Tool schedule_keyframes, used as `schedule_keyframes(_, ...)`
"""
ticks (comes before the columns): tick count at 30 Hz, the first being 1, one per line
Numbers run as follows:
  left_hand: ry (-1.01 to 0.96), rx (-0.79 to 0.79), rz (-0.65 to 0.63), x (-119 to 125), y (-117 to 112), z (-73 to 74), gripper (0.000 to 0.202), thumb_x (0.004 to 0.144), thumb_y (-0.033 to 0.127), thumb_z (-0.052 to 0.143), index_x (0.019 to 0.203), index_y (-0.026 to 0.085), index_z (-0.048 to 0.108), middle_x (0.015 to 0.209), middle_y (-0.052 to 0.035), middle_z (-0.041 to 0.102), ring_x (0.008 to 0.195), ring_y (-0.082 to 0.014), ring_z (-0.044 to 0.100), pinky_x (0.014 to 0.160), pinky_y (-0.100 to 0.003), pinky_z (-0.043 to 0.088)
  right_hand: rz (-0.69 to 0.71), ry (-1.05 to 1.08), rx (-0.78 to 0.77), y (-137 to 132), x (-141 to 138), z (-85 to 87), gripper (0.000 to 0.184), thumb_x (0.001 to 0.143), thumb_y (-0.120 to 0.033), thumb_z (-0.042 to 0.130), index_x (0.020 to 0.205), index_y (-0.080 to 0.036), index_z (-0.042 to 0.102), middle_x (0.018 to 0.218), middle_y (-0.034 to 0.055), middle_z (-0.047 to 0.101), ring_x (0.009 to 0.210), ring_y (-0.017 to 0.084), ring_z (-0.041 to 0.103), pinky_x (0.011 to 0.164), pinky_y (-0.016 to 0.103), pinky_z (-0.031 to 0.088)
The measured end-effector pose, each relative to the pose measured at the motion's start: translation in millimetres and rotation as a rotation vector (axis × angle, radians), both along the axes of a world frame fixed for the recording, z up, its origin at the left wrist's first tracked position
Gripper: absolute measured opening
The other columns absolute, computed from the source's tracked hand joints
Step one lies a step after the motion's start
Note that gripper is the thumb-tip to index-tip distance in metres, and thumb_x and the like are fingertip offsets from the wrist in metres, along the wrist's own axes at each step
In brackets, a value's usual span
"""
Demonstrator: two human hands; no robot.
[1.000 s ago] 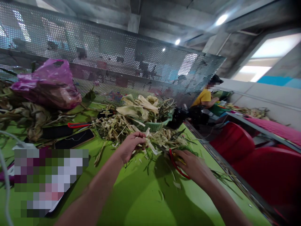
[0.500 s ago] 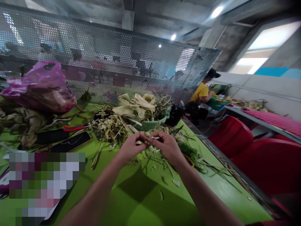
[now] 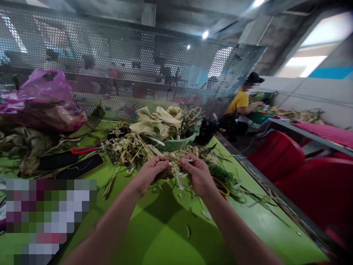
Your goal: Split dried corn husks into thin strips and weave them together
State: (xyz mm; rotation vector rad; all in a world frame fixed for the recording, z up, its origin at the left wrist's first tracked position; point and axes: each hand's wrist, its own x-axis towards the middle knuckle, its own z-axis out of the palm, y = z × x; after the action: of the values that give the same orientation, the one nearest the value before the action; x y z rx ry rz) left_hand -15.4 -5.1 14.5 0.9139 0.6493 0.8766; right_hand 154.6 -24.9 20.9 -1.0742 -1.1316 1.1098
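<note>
Both my left hand (image 3: 150, 173) and right hand (image 3: 198, 173), scissors (image 3: 227, 190) now down, could work pale fibre (image 3: 174, 168) mid-frame, fingers (image 3: 161, 167) pinched around it.

Matt, fibrous texture is seen in strips (image 3: 179, 179); glossy plastic is noted in bag (image 3: 48, 99), smooth sheen on table (image 3: 154, 239), perforated metal in screen (image 3: 110, 40).

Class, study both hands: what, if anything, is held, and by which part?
The right hand pinches a thin, pale plant strip; which part is gripped cannot be told. The left hand is curled; what it holds, if anything, is unclear.
</note>
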Motion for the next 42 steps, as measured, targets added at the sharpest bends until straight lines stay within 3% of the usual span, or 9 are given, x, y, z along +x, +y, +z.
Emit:
schedule_keyframes(7,0.197,0.265,0.104,1.3,3.9,-4.2,0.021,0.069,0.03,0.072,0.078,0.014,0.062,0.068,0.0004,0.06,0.063,-0.0079,0.056,0.064,-0.019,0.046,0.076,-0.058,-0.004,-2.2,1.9,1.9,0.026,0.063,-0.034,0.077,0.074,-0.017,0.061,0.065,-0.0021,0.057,0.06,0.011,0.05,0.059,0.025,0.039)
schedule_keyframes(12,0.109,0.088,0.069,5.6,1.6,-7.5,0.025,0.069,0.034,0.07,0.078,0.014,0.058,0.067,0.0013,0.057,0.054,-0.0054,0.051,0.053,-0.017,0.042,0.105,-0.036,-0.039,-5.8,-2.7,4.2,0.024,0.061,-0.029,0.078,0.071,-0.016,0.061,0.063,-0.0026,0.058,0.059,0.01,0.051,0.06,0.025,0.04)
schedule_keyframes(15,0.102,0.093,0.117,6.0,-1.5,-4.2,0.032,0.073,0.034,0.067,0.098,0.018,0.053,0.079,-0.0004,0.059,0.063,-0.0075,0.055,0.06,-0.019,0.046,0.082,0.027,-0.05,-6.7,-0.9,5.1,0.023,0.061,-0.028,0.077,0.071,-0.016,0.06,0.062,-0.0025,0.058,0.058,0.011,0.052,0.06,0.025,0.04)
schedule_keyframes(19,0.309,0.469,0.281,4.5,-7.1,3.9,0.052,0.078,0.029,0.061,0.125,0.026,0.04,0.114,-0.0072,0.053,0.099,-0.0165,0.055,0.08,-0.029,0.049,0.042,0.108,-0.053,-5.4,3.9,4.7,0.021,0.063,-0.029,0.075,0.07,-0.017,0.059,0.06,-0.0024,0.056,0.057,0.011,0.051,0.058,0.025,0.039)
schedule_keyframes(23,0.675,0.96,0.333,6.3,-12.3,2.1,0.055,0.071,0.016,0.064,0.122,0.028,0.049,0.138,-0.0084,0.036,0.118,-0.0236,0.045,0.098,-0.04,0.04,0.053,0.173,-0.034,-6.5,3.6,2.3,0.017,0.066,-0.027,0.072,0.069,-0.017,0.058,0.061,-0.0028,0.054,0.056,0.011,0.049,0.057,0.025,0.039)
schedule_keyframes(27,0.868,1.154,0.474,7.5,-12.5,-1.2,0.043,0.077,0.016,0.057,0.118,0.029,0.056,0.145,-0.0066,0.03,0.125,-0.0259,0.038,0.102,-0.044,0.033,0.052,0.168,-0.023,-8.6,1.5,0.4,0.017,0.068,-0.027,0.07,0.067,-0.018,0.056,0.06,-0.0024,0.053,0.057,0.011,0.05,0.057,0.026,0.04)
schedule_keyframes(31,0.705,0.952,0.324,10.0,-9.8,1.5,0.022,0.085,0.029,0.05,0.1,0.021,0.065,0.101,-0.0077,0.063,0.096,-0.021,0.056,0.085,-0.035,0.043,0.101,0.108,0.004,-7.3,3.7,4.6,0.02,0.069,-0.032,0.071,0.074,-0.018,0.058,0.064,-0.0021,0.055,0.057,0.01,0.05,0.058,0.025,0.04)
schedule_keyframes(34,0.511,0.619,0.191,14.3,-8.9,2.8,0.027,0.086,0.038,0.048,0.089,0.016,0.063,0.074,-0.0029,0.062,0.067,-0.0145,0.055,0.066,-0.026,0.044,0.112,0.062,0.049,-6.2,5.0,8.4,0.028,0.067,-0.032,0.074,0.088,-0.02,0.06,0.079,0.0001,0.06,0.067,0.012,0.055,0.064,0.025,0.043)
schedule_keyframes(42,0.347,0.409,0.069,16.2,-7.5,-4.5,0.029,0.078,0.041,0.059,0.093,0.016,0.057,0.072,0.0005,0.055,0.06,-0.0096,0.047,0.054,-0.021,0.038,-0.021,-0.232,0.135,-6.7,6.2,3.4,0.02,0.073,-0.035,0.068,0.072,-0.018,0.059,0.067,-0.0003,0.056,0.064,0.013,0.052,0.061,0.026,0.041)
